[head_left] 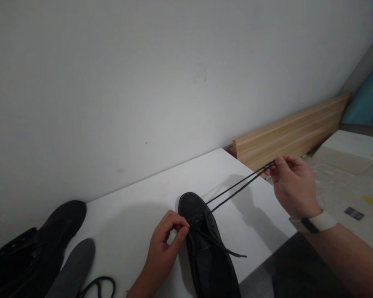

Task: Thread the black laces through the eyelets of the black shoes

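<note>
In the head view, a black shoe (201,248) lies by the white worktop's (202,174) front edge, the left hand (165,242) pinched narrow at its left side, contents unclear, the right hand (291,184) holding two taut lace strands (236,193) beyond the right edge.

Looks onto a plain grey-white wall (112,82), marked by a small dark dot (146,142). Has a white bench (216,163) set against it, with wood-grained boards (292,131) on edge beyond. Shows a pale, blotched floor (337,182) at right, a flat white panel (357,142), blue-green cloth (369,99). Dimly lit, softly shadowed.
</note>
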Available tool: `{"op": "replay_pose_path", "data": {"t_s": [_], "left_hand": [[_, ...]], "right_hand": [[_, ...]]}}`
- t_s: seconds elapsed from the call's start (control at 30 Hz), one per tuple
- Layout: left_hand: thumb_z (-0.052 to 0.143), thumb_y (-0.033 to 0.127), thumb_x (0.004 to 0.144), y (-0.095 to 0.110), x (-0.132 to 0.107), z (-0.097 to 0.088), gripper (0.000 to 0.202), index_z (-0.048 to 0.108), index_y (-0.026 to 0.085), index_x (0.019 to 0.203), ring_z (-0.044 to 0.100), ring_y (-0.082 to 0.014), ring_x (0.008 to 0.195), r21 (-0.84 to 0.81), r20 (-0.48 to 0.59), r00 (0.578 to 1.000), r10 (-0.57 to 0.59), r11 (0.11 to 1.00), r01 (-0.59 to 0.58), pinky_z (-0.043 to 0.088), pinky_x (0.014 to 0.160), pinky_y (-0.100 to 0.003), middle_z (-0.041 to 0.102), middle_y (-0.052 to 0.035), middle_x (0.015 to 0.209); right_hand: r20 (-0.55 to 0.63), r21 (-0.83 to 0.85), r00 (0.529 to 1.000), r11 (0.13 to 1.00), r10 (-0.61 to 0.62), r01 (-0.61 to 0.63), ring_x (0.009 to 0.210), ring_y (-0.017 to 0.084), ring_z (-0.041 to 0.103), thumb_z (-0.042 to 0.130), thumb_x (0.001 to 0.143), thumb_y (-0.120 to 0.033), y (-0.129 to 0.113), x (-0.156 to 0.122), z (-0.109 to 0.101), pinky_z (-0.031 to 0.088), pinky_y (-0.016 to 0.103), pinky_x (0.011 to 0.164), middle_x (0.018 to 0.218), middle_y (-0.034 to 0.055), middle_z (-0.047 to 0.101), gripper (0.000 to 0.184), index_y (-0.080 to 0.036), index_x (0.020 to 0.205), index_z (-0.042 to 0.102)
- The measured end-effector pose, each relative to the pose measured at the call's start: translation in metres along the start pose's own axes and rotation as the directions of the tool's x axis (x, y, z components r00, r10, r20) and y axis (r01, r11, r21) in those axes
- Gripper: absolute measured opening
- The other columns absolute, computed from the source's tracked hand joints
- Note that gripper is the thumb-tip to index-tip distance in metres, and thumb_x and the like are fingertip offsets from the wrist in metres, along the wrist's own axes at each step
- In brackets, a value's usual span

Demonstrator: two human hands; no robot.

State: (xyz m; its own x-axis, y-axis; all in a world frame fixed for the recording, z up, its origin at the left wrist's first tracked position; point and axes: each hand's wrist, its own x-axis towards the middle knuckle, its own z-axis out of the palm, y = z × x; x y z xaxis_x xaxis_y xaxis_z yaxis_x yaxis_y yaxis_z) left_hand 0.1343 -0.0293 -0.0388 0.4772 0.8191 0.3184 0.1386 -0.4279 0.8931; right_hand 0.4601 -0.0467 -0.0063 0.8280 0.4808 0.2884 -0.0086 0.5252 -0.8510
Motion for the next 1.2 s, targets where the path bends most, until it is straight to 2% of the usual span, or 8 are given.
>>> {"op": "replay_pose_path", "data": {"t_s": [0.13,0.23,0.4,0.5,0.63,0.73,0.83,1.2], "left_hand": [[0.056,0.031,0.094,0.0,0.0,0.0,0.019,0.062,0.019,0.08,0.054,-0.0163,0.073,-0.015,-0.004,1.0,-0.021,1.0,0.021,0.042,0.067,-0.027,0.055,-0.0016,0.077],[0.056,0.032,0.094,0.002,-0.001,0.0,0.022,0.058,0.019,0.076,0.052,-0.0158,0.071,-0.031,-0.026,0.998,-0.051,0.998,0.05,0.042,0.065,-0.026,0.054,-0.0011,0.075],[0.057,0.035,0.093,0.003,-0.001,0.002,0.025,0.059,0.019,0.075,0.052,-0.0159,0.069,-0.049,-0.039,0.997,-0.074,0.996,0.072,0.042,0.063,-0.025,0.055,-0.0014,0.073],[0.058,0.035,0.093,0.003,-0.001,0.004,0.022,0.061,0.019,0.077,0.053,-0.0159,0.07,-0.056,-0.041,0.996,-0.082,0.995,0.079,0.043,0.063,-0.024,0.056,-0.0015,0.074],[0.059,0.032,0.093,0.0,-0.003,0.004,0.017,0.064,0.02,0.082,0.055,-0.0153,0.072,-0.041,-0.035,0.997,-0.065,0.997,0.064,0.043,0.065,-0.023,0.058,-0.0009,0.077],[0.059,0.031,0.093,-0.003,-0.004,0.004,0.015,0.065,0.021,0.083,0.056,-0.0152,0.073,-0.033,-0.033,0.998,-0.061,0.998,0.06,0.044,0.065,-0.023,0.058,-0.0007,0.078],[0.059,0.031,0.093,-0.003,-0.005,0.004,0.014,0.065,0.021,0.084,0.056,-0.0156,0.073,-0.036,-0.028,0.997,-0.066,0.997,0.065,0.044,0.065,-0.023,0.058,-0.0009,0.078],[0.059,0.03,0.093,-0.001,-0.004,0.005,0.012,0.065,0.022,0.086,0.056,-0.0147,0.072,-0.031,-0.027,0.999,-0.038,0.999,0.037,0.043,0.064,-0.022,0.058,-0.0005,0.079]], "right_hand": [[-0.146,0.045,0.989,0.998,-0.029,0.036,0.059,0.011,0.061,0.08,0.07,-0.026,0.004,0.017,-0.013,0.062,0.033,0.07,0.065,-0.006,0.058,0.022,-0.022,0.073,0.059],[-0.268,0.039,0.96,0.994,-0.084,0.098,0.064,0.014,0.064,0.073,0.076,-0.018,0.0,0.033,-0.03,0.059,0.041,0.089,0.063,-0.005,0.057,0.02,-0.024,0.07,0.055],[-0.361,-0.047,0.906,0.975,-0.221,0.219,0.069,0.013,0.065,0.065,0.082,-0.015,-0.008,0.043,-0.047,0.055,0.038,0.094,0.068,-0.0057,0.055,0.017,-0.026,0.074,0.054],[-0.195,-0.085,0.959,0.977,-0.207,0.194,0.071,0.014,0.068,0.071,0.079,-0.022,-0.006,0.028,-0.04,0.056,0.034,0.085,0.073,-0.004,0.061,0.012,-0.024,0.082,0.059],[0.181,-0.196,0.983,0.98,0.013,0.024,0.064,0.017,0.069,0.08,0.073,-0.033,-0.002,-0.005,-0.017,0.055,0.03,0.064,0.074,0.0008,0.067,0.023,-0.019,0.085,0.066],[0.499,-0.343,0.854,0.939,0.147,0.039,0.065,0.016,0.067,0.071,0.083,-0.041,-0.001,-0.031,0.001,0.054,0.03,0.063,0.078,0.0005,0.066,0.024,-0.019,0.091,0.065],[0.67,-0.4,0.712,0.91,0.21,0.109,0.069,0.016,0.066,0.061,0.091,-0.036,0.003,-0.053,0.017,0.054,0.031,0.067,0.078,0.0011,0.065,0.018,-0.02,0.095,0.065],[0.836,-0.458,0.489,0.809,0.249,0.369,0.084,0.018,0.063,0.055,0.091,-0.008,0.037,-0.087,0.05,0.052,0.032,0.079,0.097,0.0068,0.064,0.026,-0.02,0.108,0.071]]}}
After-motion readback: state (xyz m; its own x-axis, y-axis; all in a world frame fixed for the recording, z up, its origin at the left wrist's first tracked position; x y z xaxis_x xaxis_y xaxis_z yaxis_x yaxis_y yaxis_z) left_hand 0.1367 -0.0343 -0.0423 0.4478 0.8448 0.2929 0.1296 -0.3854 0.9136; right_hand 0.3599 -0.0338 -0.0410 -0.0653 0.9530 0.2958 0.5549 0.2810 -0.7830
